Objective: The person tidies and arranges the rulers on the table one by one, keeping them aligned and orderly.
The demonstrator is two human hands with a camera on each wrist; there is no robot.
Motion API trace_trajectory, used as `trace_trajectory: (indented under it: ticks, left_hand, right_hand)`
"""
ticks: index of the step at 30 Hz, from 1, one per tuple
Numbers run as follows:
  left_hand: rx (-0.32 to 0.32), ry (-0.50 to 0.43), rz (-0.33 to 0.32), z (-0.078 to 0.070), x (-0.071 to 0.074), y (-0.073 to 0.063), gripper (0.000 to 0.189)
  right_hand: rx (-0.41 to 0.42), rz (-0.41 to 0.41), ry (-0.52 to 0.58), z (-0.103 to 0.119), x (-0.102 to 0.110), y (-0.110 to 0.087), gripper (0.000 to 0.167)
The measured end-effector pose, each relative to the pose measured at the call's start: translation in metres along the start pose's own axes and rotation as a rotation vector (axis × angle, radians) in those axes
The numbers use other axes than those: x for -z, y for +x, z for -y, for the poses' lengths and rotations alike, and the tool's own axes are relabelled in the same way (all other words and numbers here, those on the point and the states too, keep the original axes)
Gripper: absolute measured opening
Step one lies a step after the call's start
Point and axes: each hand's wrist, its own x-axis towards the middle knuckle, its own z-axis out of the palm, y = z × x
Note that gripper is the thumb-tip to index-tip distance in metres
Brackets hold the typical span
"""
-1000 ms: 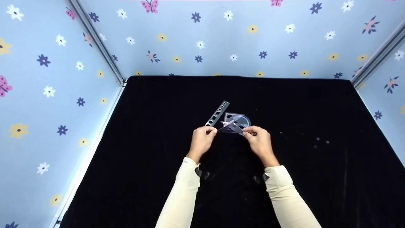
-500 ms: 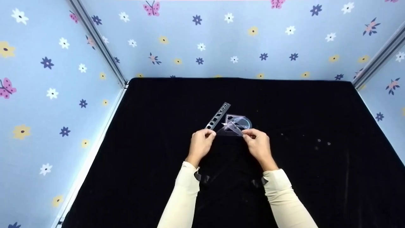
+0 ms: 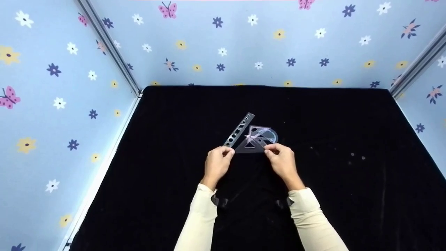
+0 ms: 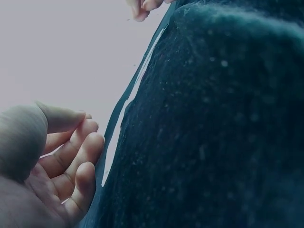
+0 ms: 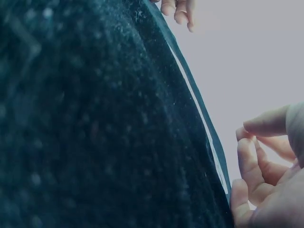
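Note:
A clear set square (image 3: 250,150) with a triangular cut-out lies low between both hands in the head view. My left hand (image 3: 217,164) pinches its left corner with thumb and forefinger. At its right corner my right hand (image 3: 281,162) pinches it the same way. Beside my left fingertips, a stencil ruler (image 3: 237,131) with shaped holes slants away to the upper right. Behind and partly under the set square are a second clear set square (image 3: 260,127) and a round-edged protractor (image 3: 274,134), overlapping. In both wrist views, only a bright thin edge (image 4: 127,102) shows on the cloth.
Black cloth (image 3: 181,122) covers the table. Flower-print walls (image 3: 240,42) stand at the back and sides, with metal posts (image 3: 108,45) at the corners. Several small pale specks (image 3: 352,154) lie on the cloth to the right.
The hands have drawn the set square nearer and a little left, flatter over the other pieces. More of the ruler's near end shows as my left hand shifts down and left.

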Motion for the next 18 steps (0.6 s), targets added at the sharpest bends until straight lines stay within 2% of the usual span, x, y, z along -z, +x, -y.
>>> trace_trajectory:
  ticks: [14,18]
  left_hand:
    - [0.003,-0.024,-0.040,0.011,0.014,-0.015,0.007]
    - [-0.019,-0.053,-0.054,0.014,0.019,-0.017,0.007]
  right_hand:
    - [0.018,0.044,0.017,0.012,-0.014,-0.009,0.009]
    - [0.016,0.051,0.035,0.015,-0.018,-0.011,0.012]
